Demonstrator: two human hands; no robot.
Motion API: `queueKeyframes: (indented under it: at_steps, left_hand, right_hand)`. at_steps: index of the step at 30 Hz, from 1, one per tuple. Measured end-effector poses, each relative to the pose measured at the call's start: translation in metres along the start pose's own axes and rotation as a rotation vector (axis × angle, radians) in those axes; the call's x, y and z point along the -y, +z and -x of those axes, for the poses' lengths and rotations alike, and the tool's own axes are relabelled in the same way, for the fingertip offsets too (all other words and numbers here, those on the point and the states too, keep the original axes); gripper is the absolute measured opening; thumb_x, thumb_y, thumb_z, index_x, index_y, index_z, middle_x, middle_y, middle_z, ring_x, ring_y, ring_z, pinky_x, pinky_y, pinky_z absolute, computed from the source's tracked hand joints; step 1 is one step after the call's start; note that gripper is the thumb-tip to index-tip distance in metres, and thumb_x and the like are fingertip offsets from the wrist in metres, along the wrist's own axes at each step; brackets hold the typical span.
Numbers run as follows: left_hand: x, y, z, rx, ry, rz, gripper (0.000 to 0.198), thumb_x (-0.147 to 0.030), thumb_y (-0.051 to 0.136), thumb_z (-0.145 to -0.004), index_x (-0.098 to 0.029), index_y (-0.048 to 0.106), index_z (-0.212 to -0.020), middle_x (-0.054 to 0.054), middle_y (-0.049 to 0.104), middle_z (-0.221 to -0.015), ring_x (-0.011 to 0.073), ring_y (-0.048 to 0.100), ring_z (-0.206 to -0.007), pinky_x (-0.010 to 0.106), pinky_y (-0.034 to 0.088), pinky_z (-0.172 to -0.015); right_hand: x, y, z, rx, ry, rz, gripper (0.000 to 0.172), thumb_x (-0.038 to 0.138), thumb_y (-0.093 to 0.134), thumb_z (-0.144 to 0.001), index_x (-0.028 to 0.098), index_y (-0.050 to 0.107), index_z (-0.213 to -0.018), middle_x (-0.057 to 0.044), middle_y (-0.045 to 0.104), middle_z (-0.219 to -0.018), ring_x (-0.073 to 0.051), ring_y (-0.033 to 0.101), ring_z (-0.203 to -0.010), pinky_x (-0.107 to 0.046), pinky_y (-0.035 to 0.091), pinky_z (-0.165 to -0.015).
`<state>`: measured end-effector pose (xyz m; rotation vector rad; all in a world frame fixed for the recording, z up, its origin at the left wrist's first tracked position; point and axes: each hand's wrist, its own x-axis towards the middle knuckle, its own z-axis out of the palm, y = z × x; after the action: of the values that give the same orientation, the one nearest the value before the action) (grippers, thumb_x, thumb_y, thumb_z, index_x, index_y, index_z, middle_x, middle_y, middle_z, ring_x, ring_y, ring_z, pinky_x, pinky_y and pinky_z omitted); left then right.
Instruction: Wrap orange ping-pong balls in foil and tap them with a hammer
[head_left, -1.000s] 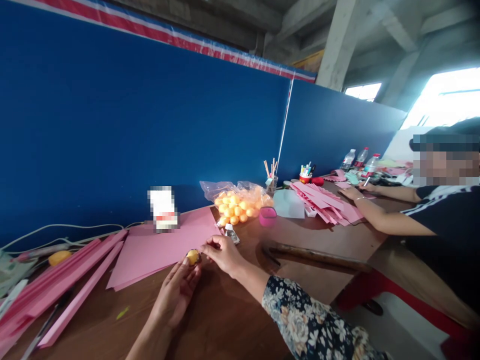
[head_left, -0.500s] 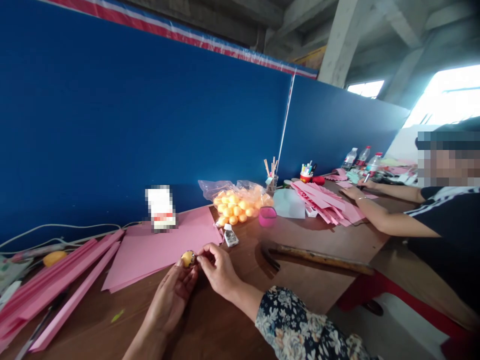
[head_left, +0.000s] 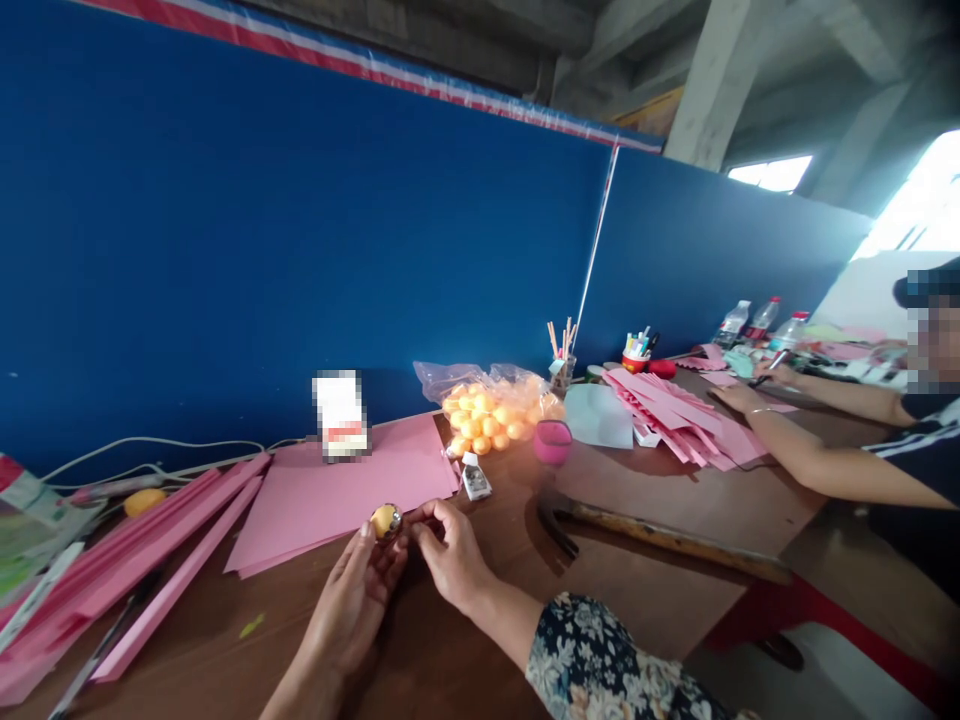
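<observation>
A small yellow ball (head_left: 385, 520) with dark and shiny pieces on its right side is held in the fingers of my left hand (head_left: 358, 582), above the brown table. Beside its right side, my right hand (head_left: 454, 560) has thumb and forefinger pinched together; whatever is between them is too small to make out. Pink paper sheets (head_left: 337, 495) lie just behind the ball. A small open white box (head_left: 475, 480) stands behind my right hand, near a clear bag of orange-yellow balls (head_left: 487, 415).
A wooden-handled tool (head_left: 675, 540) lies at the right, with a pink cup (head_left: 553, 441) behind it. Folded pink strips (head_left: 150, 560) and a pen lie at left. A person's hands (head_left: 750, 395) work at the far right beside pink papers (head_left: 682, 415).
The whole scene has shifted slightly to the right in view. My hands keep nearly the same pose around the yellow ball, and its shiny side shows a little differently.
</observation>
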<state>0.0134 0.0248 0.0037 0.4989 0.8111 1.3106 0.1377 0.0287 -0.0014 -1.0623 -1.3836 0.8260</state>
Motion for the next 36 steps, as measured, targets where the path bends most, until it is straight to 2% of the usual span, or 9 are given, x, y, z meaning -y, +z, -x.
queueKeyframes:
  at_steps: [5, 8, 15, 19, 23, 29, 36]
  left_hand:
    - [0.0002, 0.0007, -0.0004, -0.028, -0.002, -0.010, 0.021, -0.013, 0.049, -0.082, -0.013, 0.063, -0.098, 0.010, 0.066, -0.097, 0.0141, 0.065, -0.076, 0.026, 0.055, -0.070]
    - [0.0013, 0.0004, 0.0000, -0.004, 0.008, 0.034, 0.027, -0.009, 0.052, -0.080, -0.017, 0.061, -0.104, 0.009, 0.065, -0.103, 0.0148, 0.065, -0.081, 0.027, 0.054, -0.073]
    - [0.0027, -0.0005, 0.0003, 0.020, 0.015, 0.091, 0.030, -0.011, 0.056, -0.078, -0.017, 0.059, -0.107, 0.010, 0.066, -0.100, 0.0156, 0.065, -0.082, 0.027, 0.053, -0.074]
    - [0.0019, -0.0003, 0.0015, 0.060, 0.010, 0.107, 0.032, -0.017, 0.058, -0.078, -0.018, 0.057, -0.110, 0.009, 0.066, -0.101, 0.0157, 0.064, -0.084, 0.028, 0.052, -0.077]
    - [0.0023, 0.0005, 0.0041, 0.066, 0.015, 0.082, 0.035, -0.017, 0.061, -0.076, -0.019, 0.057, -0.111, 0.008, 0.064, -0.105, 0.0147, 0.063, -0.086, 0.027, 0.050, -0.078]
    - [0.0032, 0.0001, 0.0047, 0.101, 0.047, 0.054, 0.036, -0.016, 0.063, -0.074, -0.020, 0.056, -0.110, 0.006, 0.063, -0.107, 0.0130, 0.061, -0.088, 0.026, 0.049, -0.079]
    - [0.0058, 0.0030, 0.0069, 0.092, 0.118, -0.006, 0.042, -0.018, 0.064, -0.073, -0.020, 0.053, -0.114, 0.007, 0.063, -0.105, 0.0160, 0.060, -0.095, 0.030, 0.046, -0.087]
  right_hand:
    - [-0.0014, -0.0009, -0.0017, -0.022, -0.010, -0.009, 0.014, 0.012, 0.046, -0.079, 0.019, 0.058, -0.081, -0.002, 0.063, -0.080, -0.016, 0.059, -0.076, -0.025, 0.047, -0.070]
    - [-0.0032, -0.0017, -0.0027, -0.029, -0.019, -0.019, 0.011, 0.014, 0.047, -0.079, 0.019, 0.057, -0.080, -0.001, 0.061, -0.078, -0.016, 0.058, -0.075, -0.025, 0.046, -0.071]
    - [-0.0045, -0.0033, -0.0027, -0.010, 0.111, -0.088, 0.011, 0.026, 0.050, -0.081, 0.018, 0.057, -0.082, -0.003, 0.062, -0.078, -0.016, 0.058, -0.068, -0.025, 0.047, -0.059]
    - [-0.0070, -0.0025, -0.0015, 0.005, 0.130, -0.118, 0.012, 0.030, 0.051, -0.081, 0.019, 0.056, -0.084, -0.003, 0.063, -0.078, -0.016, 0.058, -0.066, -0.025, 0.047, -0.056]
    - [-0.0041, -0.0018, -0.0012, 0.018, 0.114, -0.121, 0.012, 0.030, 0.052, -0.080, 0.019, 0.056, -0.081, -0.003, 0.062, -0.074, -0.017, 0.058, -0.067, -0.026, 0.048, -0.056]
    - [0.0001, -0.0013, 0.0002, 0.036, 0.105, -0.149, 0.011, 0.030, 0.055, -0.079, 0.019, 0.056, -0.082, -0.003, 0.062, -0.079, -0.017, 0.059, -0.070, -0.027, 0.049, -0.060]
    - [0.0016, -0.0037, -0.0010, -0.003, 0.121, -0.121, 0.015, 0.033, 0.056, -0.078, 0.019, 0.054, -0.083, -0.003, 0.061, -0.076, -0.017, 0.058, -0.068, -0.026, 0.048, -0.060]
